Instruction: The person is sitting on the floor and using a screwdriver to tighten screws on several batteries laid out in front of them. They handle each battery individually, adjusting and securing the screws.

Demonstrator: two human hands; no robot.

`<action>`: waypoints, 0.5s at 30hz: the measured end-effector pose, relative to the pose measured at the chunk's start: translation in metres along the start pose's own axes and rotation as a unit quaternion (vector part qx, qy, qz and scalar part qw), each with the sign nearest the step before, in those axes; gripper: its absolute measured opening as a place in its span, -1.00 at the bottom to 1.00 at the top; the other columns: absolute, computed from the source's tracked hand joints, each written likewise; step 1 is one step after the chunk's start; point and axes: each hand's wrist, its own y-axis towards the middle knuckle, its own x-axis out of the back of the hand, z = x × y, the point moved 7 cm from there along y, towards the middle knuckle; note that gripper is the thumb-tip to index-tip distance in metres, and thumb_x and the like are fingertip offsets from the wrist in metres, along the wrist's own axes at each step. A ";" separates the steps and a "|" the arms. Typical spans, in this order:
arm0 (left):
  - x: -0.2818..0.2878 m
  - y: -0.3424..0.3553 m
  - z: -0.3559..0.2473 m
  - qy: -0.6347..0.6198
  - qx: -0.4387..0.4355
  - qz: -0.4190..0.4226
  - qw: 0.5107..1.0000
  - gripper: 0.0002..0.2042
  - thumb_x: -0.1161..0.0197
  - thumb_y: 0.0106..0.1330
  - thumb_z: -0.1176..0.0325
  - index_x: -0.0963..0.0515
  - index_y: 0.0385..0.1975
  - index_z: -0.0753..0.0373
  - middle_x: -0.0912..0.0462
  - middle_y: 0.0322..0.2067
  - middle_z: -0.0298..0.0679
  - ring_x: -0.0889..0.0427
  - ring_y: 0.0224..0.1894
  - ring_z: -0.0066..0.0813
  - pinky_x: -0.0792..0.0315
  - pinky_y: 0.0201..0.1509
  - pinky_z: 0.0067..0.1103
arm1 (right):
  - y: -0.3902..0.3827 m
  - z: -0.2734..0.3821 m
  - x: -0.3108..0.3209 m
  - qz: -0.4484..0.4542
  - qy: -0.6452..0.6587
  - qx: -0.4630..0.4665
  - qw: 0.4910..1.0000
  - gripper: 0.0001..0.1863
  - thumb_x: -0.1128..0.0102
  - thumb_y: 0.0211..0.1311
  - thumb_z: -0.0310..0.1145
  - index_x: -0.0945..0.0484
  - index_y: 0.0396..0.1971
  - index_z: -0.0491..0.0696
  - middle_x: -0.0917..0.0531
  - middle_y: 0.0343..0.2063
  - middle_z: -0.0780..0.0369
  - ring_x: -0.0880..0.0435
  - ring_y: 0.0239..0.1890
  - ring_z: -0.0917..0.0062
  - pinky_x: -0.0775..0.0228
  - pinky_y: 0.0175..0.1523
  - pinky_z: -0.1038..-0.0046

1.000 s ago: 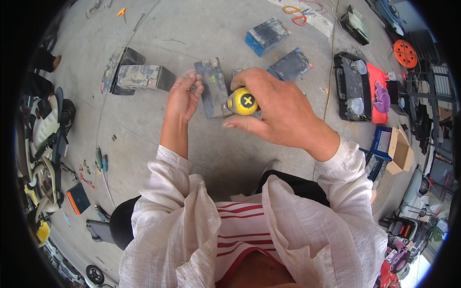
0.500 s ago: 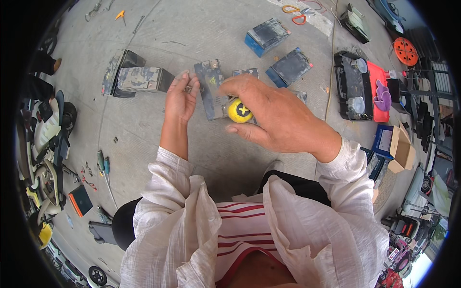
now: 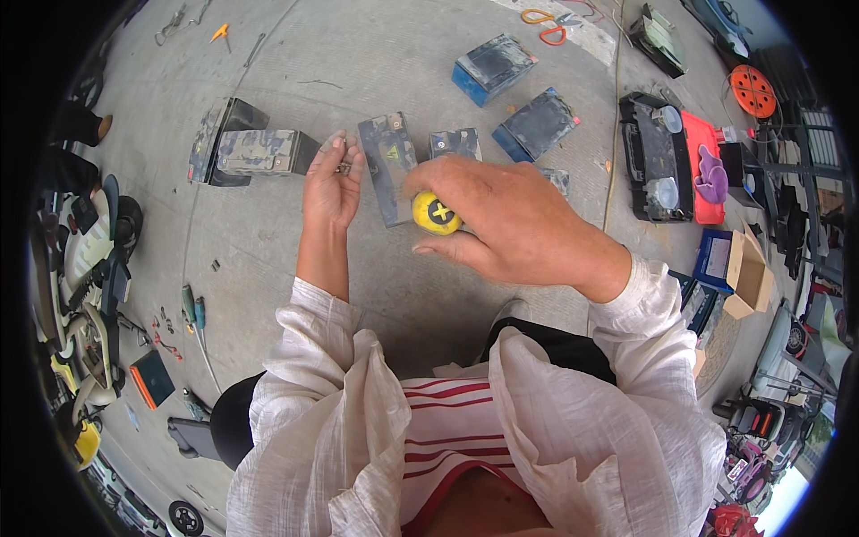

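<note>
"What are the hands doing on your feed?"

"I see the right hand (image 3: 514, 215) curled round a yellow-capped tool (image 3: 437, 213), thumb underneath, cap end toward my camera. The left hand (image 3: 331, 188) is half closed, palm up, pinching small metal bits (image 3: 344, 167) at its fingertips."

"And the piece between them?"

"A long dusty battery (image 3: 385, 152) on the concrete floor (image 3: 429, 313), with a yellow triangle on its upper face. The tool sits over its near right edge; the tip is hidden from me, so I can't tell whether it touches."

"What's around that?"

"Just right, I've got a smaller dark battery (image 3: 455, 143), partly behind the right hand. Left of the left hand lies a blotchy grey battery (image 3: 259, 150). Beyond, two blue-sided batteries, one farther off (image 3: 495, 67), one nearer (image 3: 537, 125)."

"Farther out?"

"Orange-handled scissors (image 3: 553, 34) at the top, an open black toolbox (image 3: 644, 157) on my right, and screwdrivers (image 3: 198, 315) lying lower left."
</note>
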 end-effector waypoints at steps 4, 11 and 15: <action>-0.006 -0.002 0.001 -0.013 0.007 -0.008 1.000 -0.74 -0.20 0.45 0.42 -0.49 0.04 0.41 -0.64 -0.17 -0.18 -0.66 -0.14 -0.51 -0.65 -0.03 -0.59 | 0.001 -0.013 0.004 -0.042 -0.020 -0.082 0.996 -0.49 -0.43 0.16 -0.17 -0.42 0.01 -0.05 -0.61 -0.11 0.14 -0.68 -0.20 0.15 -0.52 -0.22 0.25; -0.008 -0.004 -0.005 -0.062 0.012 -0.003 0.998 -0.69 -0.13 0.49 0.42 -0.43 0.14 0.44 -0.60 -0.10 -0.15 -0.63 -0.06 -0.44 -0.64 0.01 -0.56 | 0.000 -0.005 0.006 -0.076 0.033 -0.010 0.996 -0.50 -0.39 0.18 -0.17 -0.36 -0.04 -0.10 -0.63 -0.23 0.05 -0.66 -0.33 0.03 -0.48 -0.33 0.15; -0.010 -0.005 0.001 -0.097 0.022 -0.023 0.995 -0.78 -0.15 0.47 0.45 -0.50 0.01 0.41 -0.65 -0.16 -0.12 -0.67 -0.11 -0.44 -0.68 -0.04 -0.60 | 0.001 -0.009 0.007 -0.113 0.013 -0.035 0.993 -0.53 -0.36 0.19 -0.19 -0.36 -0.04 -0.08 -0.63 -0.22 0.04 -0.65 -0.32 0.02 -0.47 -0.31 0.13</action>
